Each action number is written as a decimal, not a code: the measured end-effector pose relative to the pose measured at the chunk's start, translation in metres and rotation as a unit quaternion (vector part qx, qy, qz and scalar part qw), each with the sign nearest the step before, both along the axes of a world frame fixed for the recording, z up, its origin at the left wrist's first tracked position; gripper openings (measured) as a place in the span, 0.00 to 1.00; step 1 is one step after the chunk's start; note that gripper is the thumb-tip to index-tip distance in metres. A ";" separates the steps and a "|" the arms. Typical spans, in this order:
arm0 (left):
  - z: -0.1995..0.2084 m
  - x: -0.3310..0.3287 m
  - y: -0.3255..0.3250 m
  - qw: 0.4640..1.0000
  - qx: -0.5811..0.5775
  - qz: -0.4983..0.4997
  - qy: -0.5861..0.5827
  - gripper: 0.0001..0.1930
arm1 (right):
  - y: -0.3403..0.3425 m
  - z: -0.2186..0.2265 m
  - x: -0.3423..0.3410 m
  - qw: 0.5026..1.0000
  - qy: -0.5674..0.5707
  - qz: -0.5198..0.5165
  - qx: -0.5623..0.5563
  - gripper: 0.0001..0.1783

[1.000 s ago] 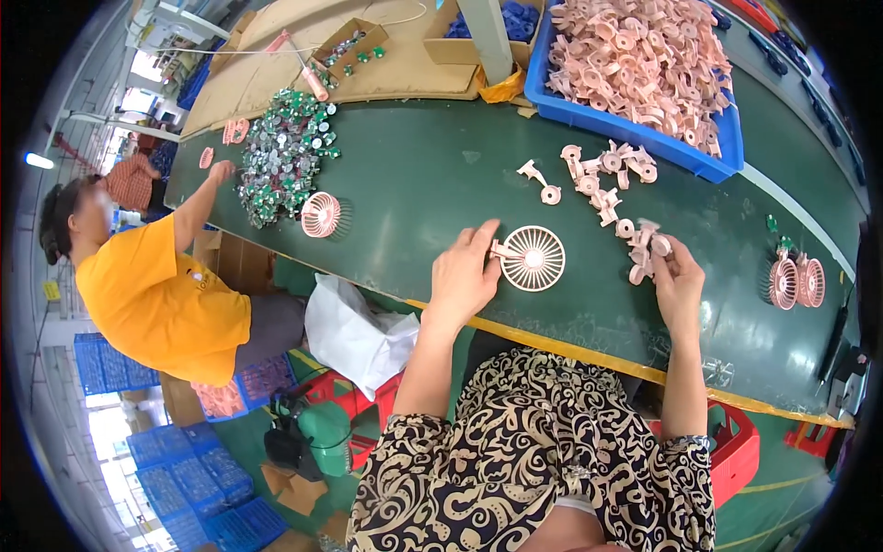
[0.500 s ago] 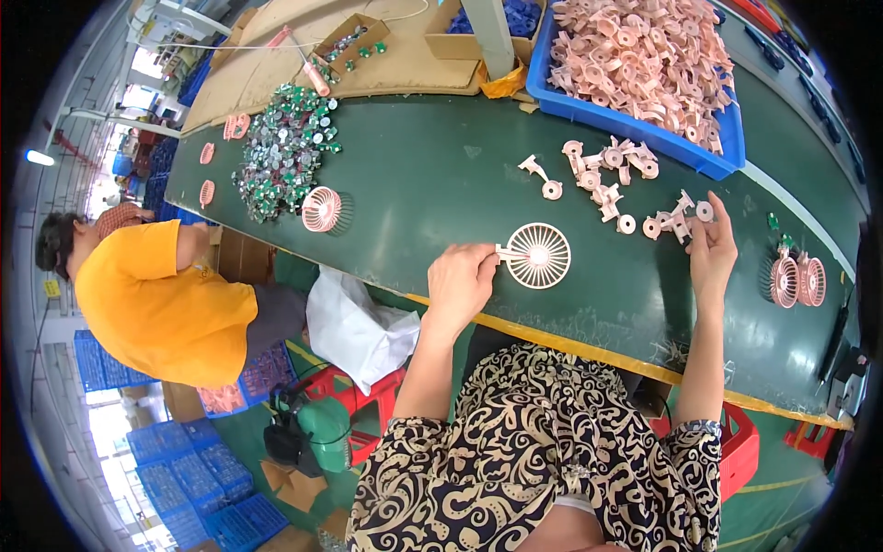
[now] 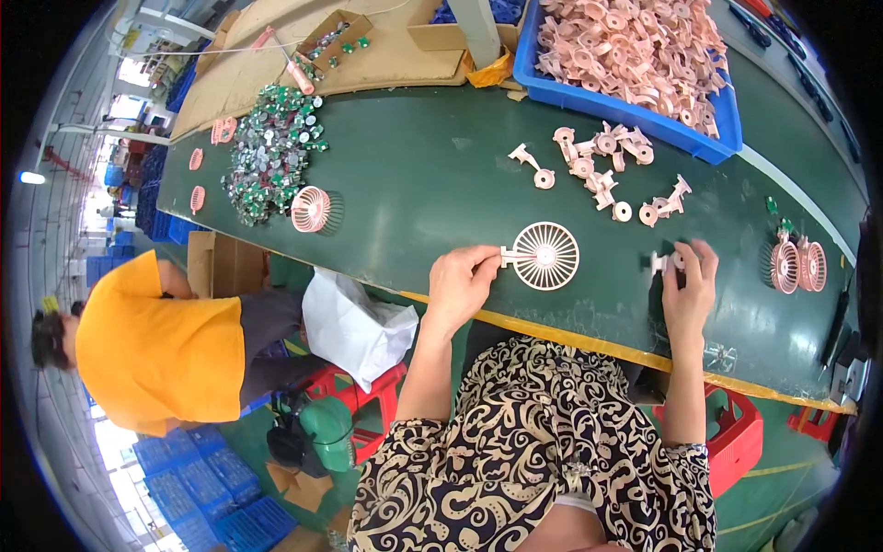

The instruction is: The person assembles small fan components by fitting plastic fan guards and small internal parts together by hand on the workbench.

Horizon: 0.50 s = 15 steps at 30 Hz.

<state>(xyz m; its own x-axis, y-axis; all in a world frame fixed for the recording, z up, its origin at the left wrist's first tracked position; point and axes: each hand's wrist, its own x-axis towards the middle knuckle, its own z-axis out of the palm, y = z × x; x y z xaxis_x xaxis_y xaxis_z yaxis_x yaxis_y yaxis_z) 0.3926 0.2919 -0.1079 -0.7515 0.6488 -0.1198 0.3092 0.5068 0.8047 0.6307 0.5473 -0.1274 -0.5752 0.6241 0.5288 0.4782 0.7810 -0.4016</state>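
Note:
Between its thumb and fingers my left hand (image 3: 463,283) pinches the short stem of a pale pink, round fan grille (image 3: 546,257), its spokes facing up above the green table (image 3: 414,166). My right hand (image 3: 690,293) is closed on a small pale pink plastic bracket (image 3: 658,264), partly hidden by the fingers and slightly blurred. Several similar loose brackets (image 3: 602,184) lie farther off, between my hands and a blue bin (image 3: 570,108) heaped with more of them. One bracket (image 3: 533,168) lies a little apart to the left.
A heap of small motors with green boards (image 3: 273,152) covers the table's left part, beside a pink cage-shaped fan cover (image 3: 311,210). Two pink fan heads (image 3: 797,266) stand at the right. A person in a yellow shirt (image 3: 161,340) is at the left, beyond a white bag (image 3: 354,322).
My right hand has come nearer and left, carrying a bracket away from the loose group. My left hand keeps the grille almost in place. The person in yellow has bent lower.

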 end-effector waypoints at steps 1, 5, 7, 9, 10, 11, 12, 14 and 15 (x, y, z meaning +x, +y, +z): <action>-0.003 0.001 0.001 1.000 -0.001 -0.004 -0.003 0.09 | -0.002 0.001 0.001 0.997 -0.003 -0.027 -0.077 0.13; -0.012 0.009 0.006 0.999 0.030 -0.027 0.024 0.08 | 0.010 -0.003 0.014 0.997 -0.054 0.007 -0.049 0.13; -0.015 0.015 0.008 0.998 0.046 -0.035 0.035 0.07 | 0.008 0.006 0.015 0.992 -0.079 -0.006 -0.103 0.13; -0.017 0.020 0.008 0.996 0.049 -0.046 0.050 0.07 | 0.000 0.019 0.013 0.976 -0.092 -0.014 -0.199 0.15; -0.019 0.021 0.008 0.995 0.055 -0.049 0.072 0.08 | -0.008 0.026 0.005 0.975 -0.094 -0.017 -0.202 0.15; -0.021 0.022 0.008 0.995 0.053 -0.050 0.069 0.08 | -0.020 0.034 -0.006 0.968 -0.095 0.018 -0.232 0.16; -0.021 0.023 0.008 0.995 0.051 -0.052 0.069 0.07 | -0.031 0.041 -0.017 0.959 -0.096 0.053 -0.260 0.16; -0.021 0.025 0.011 0.995 0.048 -0.057 0.069 0.07 | -0.056 0.035 -0.035 0.957 -0.017 0.152 -0.248 0.17; -0.022 0.027 0.015 0.994 0.059 -0.056 0.072 0.06 | -0.065 0.031 -0.043 0.957 0.010 0.187 -0.221 0.17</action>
